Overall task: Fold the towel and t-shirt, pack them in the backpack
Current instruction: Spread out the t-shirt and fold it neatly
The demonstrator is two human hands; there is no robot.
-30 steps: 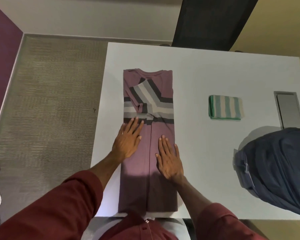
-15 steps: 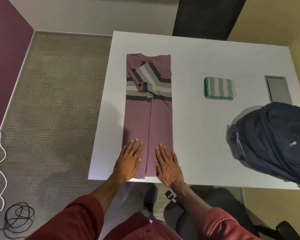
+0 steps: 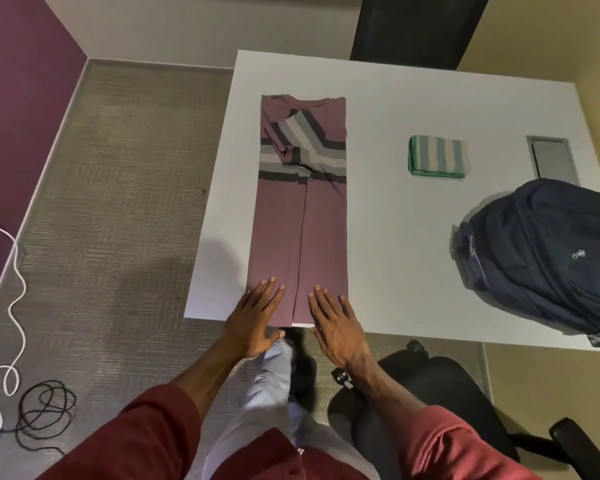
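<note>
Fingers: both hands lay flat, fingers (image 3: 270,289) stretched out and slightly spread, gripping nothing.
Left hand (image 3: 253,320): palm down on the near left corner of the t-shirt (image 3: 302,216), heel past the table edge.
Right hand (image 3: 336,327): palm down on the near right corner, likewise over the edge.
T-shirt: mauve with grey stripes, folded into a long narrow strip, sides meeting along a centre seam, lying on the white table (image 3: 413,244).
Towel (image 3: 437,156): green-striped, folded, well apart to the right of the shirt.
Backpack (image 3: 548,251): dark blue, lying at the table's right end.
</note>
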